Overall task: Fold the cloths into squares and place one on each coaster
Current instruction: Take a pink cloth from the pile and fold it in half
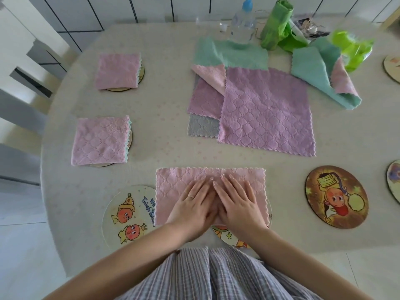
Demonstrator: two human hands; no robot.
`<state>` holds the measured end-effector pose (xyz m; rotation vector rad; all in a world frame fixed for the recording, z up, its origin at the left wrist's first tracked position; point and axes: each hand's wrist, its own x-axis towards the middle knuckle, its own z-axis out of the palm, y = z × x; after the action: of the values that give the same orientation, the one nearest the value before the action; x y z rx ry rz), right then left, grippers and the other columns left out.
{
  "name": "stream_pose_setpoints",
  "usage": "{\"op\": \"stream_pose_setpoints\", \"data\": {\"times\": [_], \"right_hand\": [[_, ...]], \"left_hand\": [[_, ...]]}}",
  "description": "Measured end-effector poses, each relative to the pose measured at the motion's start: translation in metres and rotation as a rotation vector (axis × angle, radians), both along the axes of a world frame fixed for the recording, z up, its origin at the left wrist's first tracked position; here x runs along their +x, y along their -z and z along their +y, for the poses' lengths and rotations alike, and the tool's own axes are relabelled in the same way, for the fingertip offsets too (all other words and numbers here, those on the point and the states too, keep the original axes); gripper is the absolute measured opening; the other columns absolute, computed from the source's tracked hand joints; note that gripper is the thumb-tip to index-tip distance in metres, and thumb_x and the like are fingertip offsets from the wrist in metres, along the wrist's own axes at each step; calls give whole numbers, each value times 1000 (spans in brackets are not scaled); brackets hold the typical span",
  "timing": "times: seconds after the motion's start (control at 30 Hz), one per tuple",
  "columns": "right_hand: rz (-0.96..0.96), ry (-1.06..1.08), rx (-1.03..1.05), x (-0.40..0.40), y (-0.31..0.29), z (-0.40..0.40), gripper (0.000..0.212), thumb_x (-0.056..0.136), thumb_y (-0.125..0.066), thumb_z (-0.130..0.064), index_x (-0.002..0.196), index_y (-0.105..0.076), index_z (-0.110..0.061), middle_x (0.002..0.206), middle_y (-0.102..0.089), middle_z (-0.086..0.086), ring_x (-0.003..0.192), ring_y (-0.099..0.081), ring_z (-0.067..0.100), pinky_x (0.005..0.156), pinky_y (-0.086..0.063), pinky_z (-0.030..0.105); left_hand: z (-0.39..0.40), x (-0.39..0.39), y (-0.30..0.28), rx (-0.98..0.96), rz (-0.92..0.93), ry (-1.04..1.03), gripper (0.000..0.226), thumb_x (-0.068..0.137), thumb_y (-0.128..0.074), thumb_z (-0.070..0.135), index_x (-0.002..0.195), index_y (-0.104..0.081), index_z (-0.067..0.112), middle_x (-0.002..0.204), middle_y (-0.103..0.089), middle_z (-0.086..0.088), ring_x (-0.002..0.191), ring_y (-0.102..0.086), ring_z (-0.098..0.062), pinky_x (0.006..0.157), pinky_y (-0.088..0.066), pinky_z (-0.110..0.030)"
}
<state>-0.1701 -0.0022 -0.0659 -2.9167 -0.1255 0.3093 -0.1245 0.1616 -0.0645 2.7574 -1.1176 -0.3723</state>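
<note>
A pink cloth (173,187), folded into a wide rectangle, lies at the table's near edge. My left hand (192,204) and my right hand (238,202) press flat on its middle, side by side, fingers straight. It overlaps a pale cartoon coaster (127,215) on its left and hides most of another coaster (231,237) under its near edge. Two folded pink squares (118,71) (100,140) each sit on a coaster at the left. A dark round coaster (336,197) lies bare at the right.
Unfolded purple, grey and green cloths (266,109) are piled mid-table, with a green-and-pink one (320,72) to the right. A spray bottle (242,20) and green plastic bags (279,24) stand at the far edge. More coasters (392,66) (395,180) show at the right edge.
</note>
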Motion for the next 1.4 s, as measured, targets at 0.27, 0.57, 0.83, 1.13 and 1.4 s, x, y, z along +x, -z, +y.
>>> {"op": "stream_pose_setpoints", "data": {"times": [0.27, 0.57, 0.83, 1.13, 1.4], "right_hand": [[56, 89, -131, -13, 1, -36, 70, 90, -25, -64, 145, -30, -21, 153, -27, 7, 143, -13, 19, 112, -6, 50], [70, 118, -117, -23, -4, -67, 74, 88, -10, -69, 147, -19, -25, 157, -14, 2, 144, -1, 15, 115, 3, 50], [33, 109, 173, 59, -34, -33, 35, 93, -47, -29, 127, -55, -30, 137, -46, -11, 130, -35, 12, 116, -13, 41], [158, 30, 212, 105, -31, -2, 25, 90, -52, -27, 112, -63, -24, 114, -57, 1, 107, -54, 24, 91, -42, 36], [182, -11, 48, 119, -33, 8, 18, 87, -58, -26, 102, -64, -17, 105, -65, 4, 100, -58, 27, 89, -46, 38]], "left_hand": [[35, 9, 12, 114, -54, -54, 79, 91, -23, 64, 146, -17, 8, 153, -18, -14, 142, -17, -30, 111, -14, -44], [86, 14, 7, 163, -65, -238, 80, 91, -17, 64, 146, -18, 6, 155, -12, -13, 144, -8, -24, 114, -3, -41], [59, -8, -38, -138, 11, 69, 35, 66, -80, 16, 97, -64, 23, 94, -63, 8, 87, -60, -9, 78, -54, -23], [6, -20, -32, -174, 167, 81, 18, 90, -56, 16, 105, -65, 15, 104, -64, 1, 96, -58, -19, 81, -51, -37], [10, -32, -21, -239, 179, -81, 21, 90, -54, 14, 109, -62, 15, 111, -59, 2, 103, -54, -15, 89, -47, -32]]}}
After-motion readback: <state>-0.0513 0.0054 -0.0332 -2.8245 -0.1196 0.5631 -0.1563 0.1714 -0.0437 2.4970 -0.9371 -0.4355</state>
